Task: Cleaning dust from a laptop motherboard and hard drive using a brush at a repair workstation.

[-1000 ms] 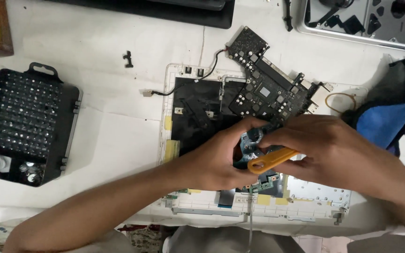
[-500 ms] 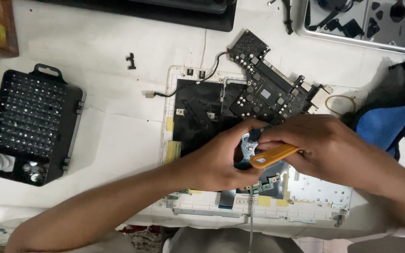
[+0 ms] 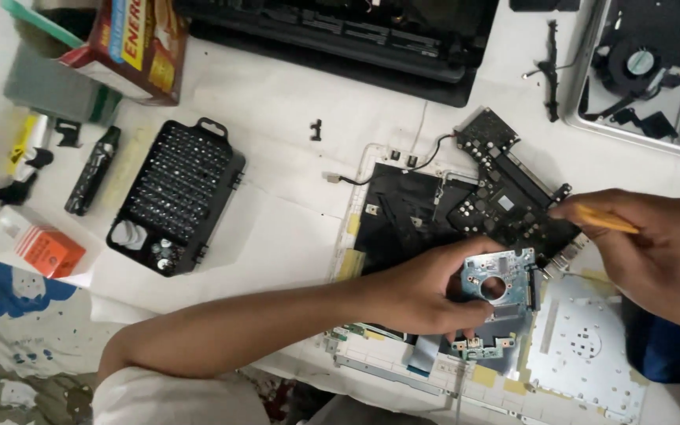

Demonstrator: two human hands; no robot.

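Observation:
My left hand (image 3: 423,293) rests on the opened white laptop case (image 3: 584,354) and grips a small blue circuit board (image 3: 499,283) at its left edge. To the right, my right hand (image 3: 655,244) holds an orange-handled tool (image 3: 604,220), lifted away from the blue board, with its tip near the black mainboard (image 3: 505,201). The mainboard lies tilted across the upper part of the case. A thin cable (image 3: 356,179) runs from it to the left.
A black case of screwdriver bits (image 3: 176,197) lies open at the left, beside a black pen-shaped driver (image 3: 93,171) and a small orange-and-white box (image 3: 37,248). A red carton (image 3: 131,47) stands top left. Another dismantled laptop (image 3: 647,71) sits top right, a dark one (image 3: 340,31) at the top.
My right hand has pulled away to the right with the orange tool, uncovering the blue board that my left hand keeps holding. The camera view has shifted right and nearer.

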